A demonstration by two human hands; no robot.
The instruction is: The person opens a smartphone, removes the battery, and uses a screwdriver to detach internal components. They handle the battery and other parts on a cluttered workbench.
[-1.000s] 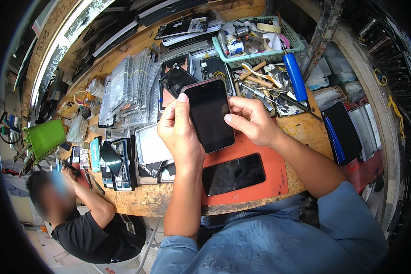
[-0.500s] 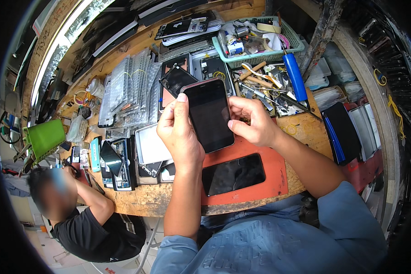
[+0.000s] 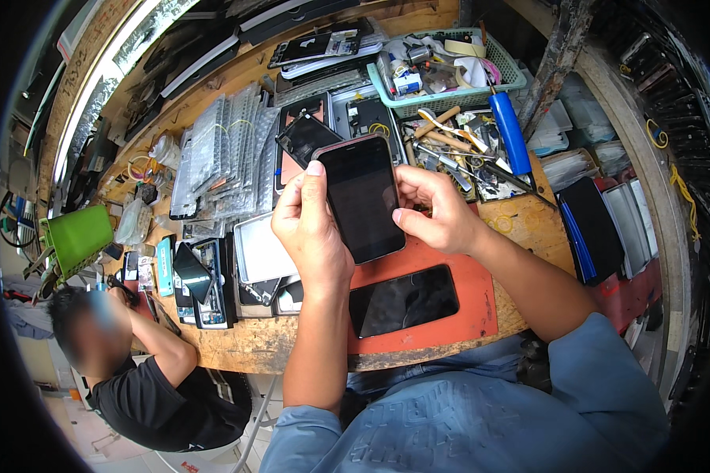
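A smartphone (image 3: 363, 203) with a dark screen is held upright above the bench, its screen facing me. My left hand (image 3: 314, 229) is closed round its left edge, the thumb lying along the front. At the right edge my right hand (image 3: 438, 209) grips it too, with the thumb at the screen's border and the fingers behind. Below it, a black phone screen panel (image 3: 405, 301) lies on an orange-red mat (image 3: 475, 303). Another dark phone panel (image 3: 308, 140) leans on the devices just behind my left hand.
A stack of bubble-wrapped items (image 3: 225, 150) stands at the left. Farther back is a green basket (image 3: 450, 96) of supplies, with a tray of hand tools (image 3: 450, 150) and a blue cylinder (image 3: 510, 134) before it. A person (image 3: 166, 394) sits at the lower left, near opened devices (image 3: 209, 296).
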